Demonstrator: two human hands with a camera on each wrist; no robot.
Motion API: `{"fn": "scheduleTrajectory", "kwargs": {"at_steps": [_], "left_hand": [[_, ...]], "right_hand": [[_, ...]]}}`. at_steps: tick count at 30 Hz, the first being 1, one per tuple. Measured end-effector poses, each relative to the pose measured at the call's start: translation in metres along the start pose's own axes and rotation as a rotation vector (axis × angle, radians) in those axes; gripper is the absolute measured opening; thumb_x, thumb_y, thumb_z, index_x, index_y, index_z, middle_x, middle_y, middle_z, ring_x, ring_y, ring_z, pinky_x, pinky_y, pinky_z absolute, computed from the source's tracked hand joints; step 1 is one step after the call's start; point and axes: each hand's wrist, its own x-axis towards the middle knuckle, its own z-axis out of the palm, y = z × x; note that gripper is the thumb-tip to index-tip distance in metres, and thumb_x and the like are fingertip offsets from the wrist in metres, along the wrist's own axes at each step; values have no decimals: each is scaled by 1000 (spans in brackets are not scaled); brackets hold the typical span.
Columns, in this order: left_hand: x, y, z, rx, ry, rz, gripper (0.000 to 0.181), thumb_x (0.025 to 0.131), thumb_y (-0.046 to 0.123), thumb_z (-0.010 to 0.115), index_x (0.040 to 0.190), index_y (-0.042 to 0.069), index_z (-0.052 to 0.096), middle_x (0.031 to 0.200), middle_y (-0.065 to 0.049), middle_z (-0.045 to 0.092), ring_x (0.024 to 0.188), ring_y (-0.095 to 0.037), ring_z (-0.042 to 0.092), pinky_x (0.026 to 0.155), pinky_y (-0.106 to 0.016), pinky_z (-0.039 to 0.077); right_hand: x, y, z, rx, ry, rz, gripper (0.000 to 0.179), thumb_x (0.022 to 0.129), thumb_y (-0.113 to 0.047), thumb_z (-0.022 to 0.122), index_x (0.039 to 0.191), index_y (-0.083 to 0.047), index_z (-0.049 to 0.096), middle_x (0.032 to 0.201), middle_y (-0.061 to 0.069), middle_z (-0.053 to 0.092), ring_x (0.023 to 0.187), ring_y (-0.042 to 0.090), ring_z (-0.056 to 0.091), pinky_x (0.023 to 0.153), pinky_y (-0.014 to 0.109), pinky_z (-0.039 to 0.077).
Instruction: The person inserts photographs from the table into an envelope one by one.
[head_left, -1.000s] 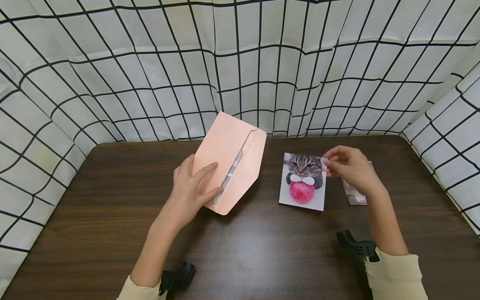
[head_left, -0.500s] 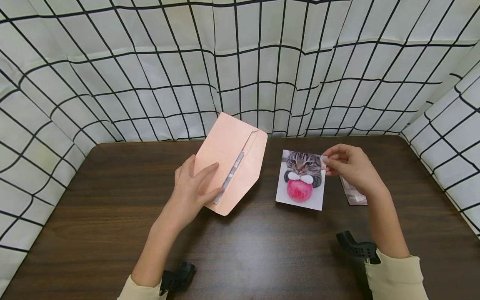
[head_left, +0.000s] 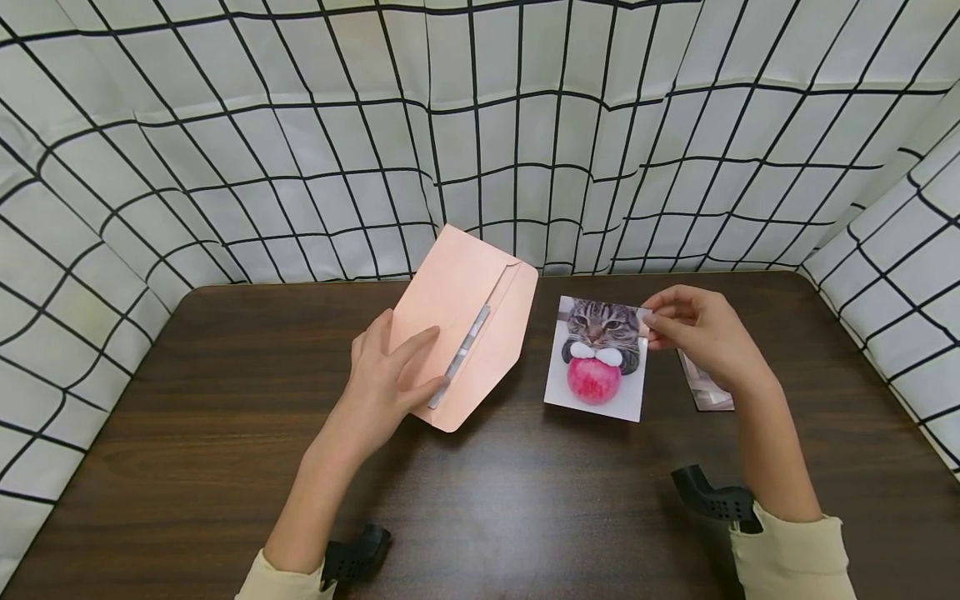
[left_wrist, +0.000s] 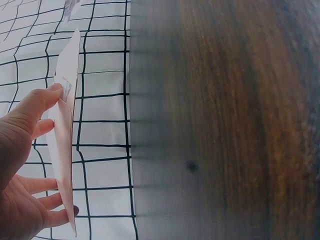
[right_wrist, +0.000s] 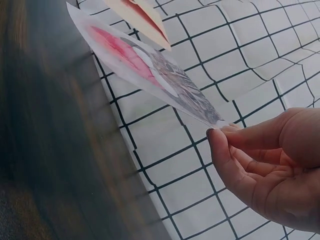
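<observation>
A pink envelope (head_left: 480, 292) with its flap folded out to the right is gripped at its lower left by my left hand (head_left: 382, 371). Through its slit a strip of a grey-white card (head_left: 468, 342) shows. In the left wrist view the envelope (left_wrist: 65, 135) appears nearly edge-on, thumb on one face and fingers behind. My right hand (head_left: 693, 333) pinches the upper right corner of a square cat photo card (head_left: 600, 358) with a pink ball on it. The card (right_wrist: 145, 65) is tilted above the table in the right wrist view, the envelope beyond it.
A second card (head_left: 705, 387), pinkish, lies on the dark wooden table (head_left: 510, 508), partly hidden under my right hand. Behind the table's far edge hangs a white curtain (head_left: 495, 133) with a black grid. Black wrist mounts (head_left: 356, 552) sit at both sleeves.
The right hand has tilted and drawn the cat card slightly left, nearer the envelope. The left hand and envelope have shifted only a little to the right.
</observation>
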Motion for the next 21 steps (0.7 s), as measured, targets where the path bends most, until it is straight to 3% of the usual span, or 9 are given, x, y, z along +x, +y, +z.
{"fn": "scheduleTrajectory", "kwargs": {"at_steps": [21], "left_hand": [[0,1,2,-17,29,48,53,91,18,85,141,10,67,163,-32,27,147,-54,24,112,-69,33]], "right_hand": [[-4,-16,12,43,5,-1,28,105,-7,65,126,11,62,113,27,69,77,8,70,77,23,61]]}}
